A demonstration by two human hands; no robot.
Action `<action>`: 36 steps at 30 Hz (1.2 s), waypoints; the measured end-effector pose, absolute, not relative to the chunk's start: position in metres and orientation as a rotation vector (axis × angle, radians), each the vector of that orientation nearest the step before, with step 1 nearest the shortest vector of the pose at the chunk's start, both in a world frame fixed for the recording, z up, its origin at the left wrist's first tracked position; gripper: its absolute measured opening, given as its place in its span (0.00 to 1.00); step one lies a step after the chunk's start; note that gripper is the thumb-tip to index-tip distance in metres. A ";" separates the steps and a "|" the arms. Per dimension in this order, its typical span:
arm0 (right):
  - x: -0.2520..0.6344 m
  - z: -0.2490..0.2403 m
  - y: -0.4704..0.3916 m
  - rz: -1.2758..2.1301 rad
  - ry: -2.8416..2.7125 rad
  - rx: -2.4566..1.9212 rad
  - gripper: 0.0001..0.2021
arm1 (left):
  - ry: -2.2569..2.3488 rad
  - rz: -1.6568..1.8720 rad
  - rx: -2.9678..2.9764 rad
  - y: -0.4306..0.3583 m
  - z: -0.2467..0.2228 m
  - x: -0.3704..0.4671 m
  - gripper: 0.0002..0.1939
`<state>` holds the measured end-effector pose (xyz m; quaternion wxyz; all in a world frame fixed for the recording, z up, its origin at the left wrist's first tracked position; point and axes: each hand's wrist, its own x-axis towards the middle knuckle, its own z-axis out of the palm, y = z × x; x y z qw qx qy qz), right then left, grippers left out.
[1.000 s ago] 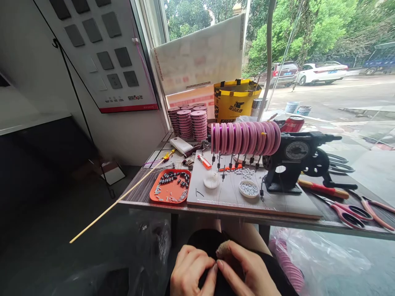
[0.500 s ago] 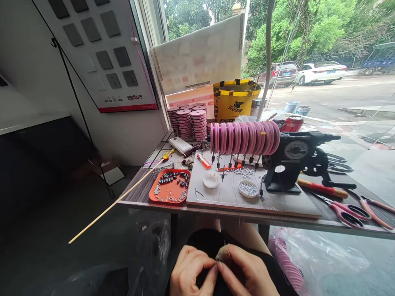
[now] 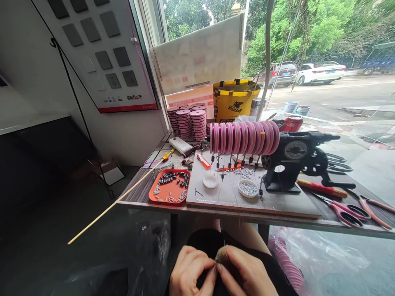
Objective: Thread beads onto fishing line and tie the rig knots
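Both hands' fingertips (image 3: 216, 269) around small brownish piece (image 3: 221, 257)

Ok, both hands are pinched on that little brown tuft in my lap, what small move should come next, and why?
Probably keep the pinch and lift the brown tuft slightly toward the table. The left hand and right hand meet on it low in the lap, at the picture's bottom edge, so what the fingertips do there is hard to see.

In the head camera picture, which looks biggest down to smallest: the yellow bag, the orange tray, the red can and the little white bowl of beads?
1. Yellow bag
2. Orange tray
3. and 4. Red can and white bowl look alike; the can stands farther off and partly hidden, so I won't rank them.
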<state>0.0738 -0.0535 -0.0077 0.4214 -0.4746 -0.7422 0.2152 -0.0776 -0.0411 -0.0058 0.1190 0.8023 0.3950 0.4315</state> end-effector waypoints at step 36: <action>0.075 -0.014 -0.054 0.554 -1.918 -1.216 0.05 | 1.217 1.356 2.282 -0.044 -0.021 -0.073 0.07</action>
